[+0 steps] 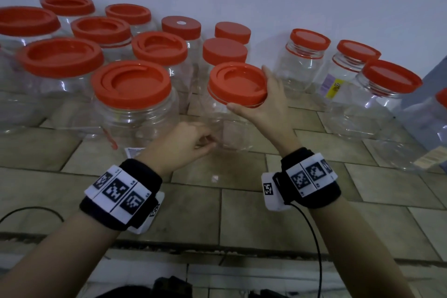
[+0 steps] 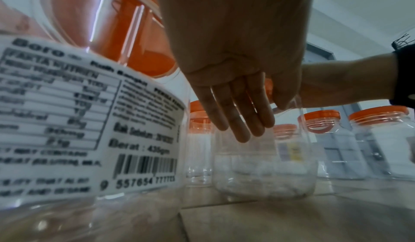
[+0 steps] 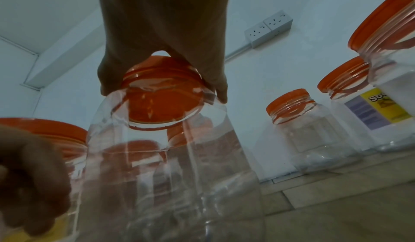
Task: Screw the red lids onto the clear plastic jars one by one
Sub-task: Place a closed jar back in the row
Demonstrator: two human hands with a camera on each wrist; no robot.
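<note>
Red round plastic lid (image 1: 238,83) sits on the mouth of a clear plastic jar (image 1: 227,128) at the front of a tiled floor (image 1: 242,191), the right hand (image 1: 263,101) cupped round its rim with thumb at the near edge and fingers at the far side. The left hand (image 1: 183,144) is pressed to the jar's lower wall, fingers loosely curled; whether it truly grips is hard to tell through the clear plastic. The lid looks slightly tilted, so it may cross-thread if turned before it seats flat, and the light jar could spin or tip into the neighbouring large capped jar (image 1: 133,104) if the lower hand slips. Every jar in view appears empty (several carry printed labels), and the capped jars (image 1: 304,60) behind and to the right already wear red lids.
</note>
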